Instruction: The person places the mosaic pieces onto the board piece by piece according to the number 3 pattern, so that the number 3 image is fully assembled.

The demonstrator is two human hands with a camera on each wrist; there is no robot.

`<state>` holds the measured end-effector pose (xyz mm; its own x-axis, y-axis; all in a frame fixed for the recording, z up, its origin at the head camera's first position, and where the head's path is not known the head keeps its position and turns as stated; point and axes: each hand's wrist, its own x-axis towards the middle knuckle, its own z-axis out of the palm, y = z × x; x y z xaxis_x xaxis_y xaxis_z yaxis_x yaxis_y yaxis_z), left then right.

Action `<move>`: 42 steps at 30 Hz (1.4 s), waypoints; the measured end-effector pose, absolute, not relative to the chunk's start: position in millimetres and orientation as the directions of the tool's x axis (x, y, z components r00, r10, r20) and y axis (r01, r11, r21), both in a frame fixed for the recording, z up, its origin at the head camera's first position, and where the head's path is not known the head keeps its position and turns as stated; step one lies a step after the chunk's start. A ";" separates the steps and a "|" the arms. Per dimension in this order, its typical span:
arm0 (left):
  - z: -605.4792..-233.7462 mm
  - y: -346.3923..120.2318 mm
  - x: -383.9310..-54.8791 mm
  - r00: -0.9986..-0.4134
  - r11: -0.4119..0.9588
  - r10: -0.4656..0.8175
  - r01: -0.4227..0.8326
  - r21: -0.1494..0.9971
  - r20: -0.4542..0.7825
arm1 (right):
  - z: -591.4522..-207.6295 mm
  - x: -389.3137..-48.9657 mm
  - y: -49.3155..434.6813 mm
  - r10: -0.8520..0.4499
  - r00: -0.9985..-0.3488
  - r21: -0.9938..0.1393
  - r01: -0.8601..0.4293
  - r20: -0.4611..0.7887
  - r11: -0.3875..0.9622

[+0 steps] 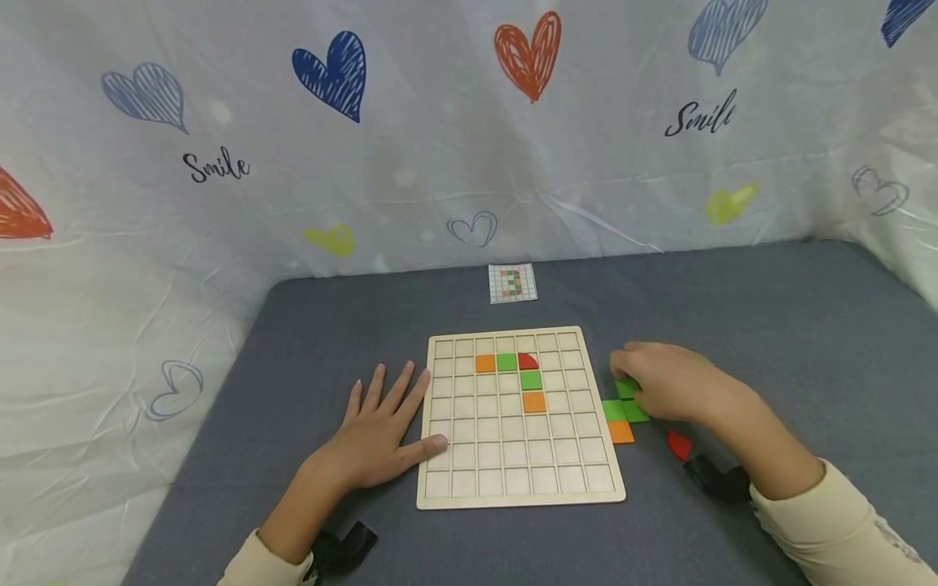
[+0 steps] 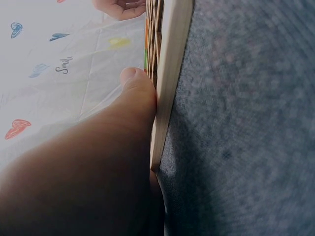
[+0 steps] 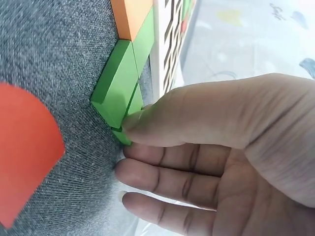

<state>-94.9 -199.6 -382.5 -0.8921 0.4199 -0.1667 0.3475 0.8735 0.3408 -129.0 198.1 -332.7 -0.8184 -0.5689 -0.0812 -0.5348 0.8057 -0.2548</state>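
My left hand (image 1: pixel 377 443) lies with its fingers spread at the left edge of a wooden grid board (image 1: pixel 506 483), its thumb over the frame. In the left wrist view, the thumb (image 2: pixel 135 93) rests against the board's edge. To the right of the board, my right hand (image 1: pixel 677 378) pinches a green square tile (image 1: pixel 626 388), partly hidden by the fingers. Other green tiles (image 3: pixel 118 83) and an orange tile (image 3: pixel 132 17) sit against it in a small cluster. Closer to the right wrist lies a red quarter-round tile (image 1: pixel 678 445).
Set in the board are an orange tile (image 1: pixel 485 364), a green tile (image 1: pixel 506 362), a red quarter-round piece (image 1: pixel 527 360), and more green and orange below it. Behind the board lies a small pattern card (image 1: pixel 513 283). A curtain printed with hearts (image 1: pixel 330 77) backs the grey table (image 1: pixel 352 321).
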 end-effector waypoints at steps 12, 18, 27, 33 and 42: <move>-385.0 -200.3 -94.6 -0.893 0.881 0.415 0.346 0.323 -0.175 | -334.6 -129.5 192.9 -0.586 -0.808 -0.224 -0.562 -0.057 0.796; -380.2 -198.8 -92.8 -0.891 0.878 0.418 0.345 0.332 -0.176 | -333.8 -130.7 194.1 -0.601 -0.796 -0.252 -0.568 -0.071 0.783; -378.4 -198.0 -93.1 -0.891 0.882 0.413 0.338 0.328 -0.191 | -331.9 -135.0 196.3 -0.601 -0.796 -0.277 -0.562 -0.076 0.779; -381.4 -199.2 -93.3 -0.892 0.879 0.416 0.343 0.332 -0.179 | -334.2 -136.8 198.4 -0.592 -0.806 -0.255 -0.571 -0.006 0.781; -372.6 -195.5 -92.0 -0.888 0.884 0.412 0.337 0.325 -0.202 | -338.5 -139.3 199.0 -0.581 -0.813 -0.246 -0.570 0.035 0.784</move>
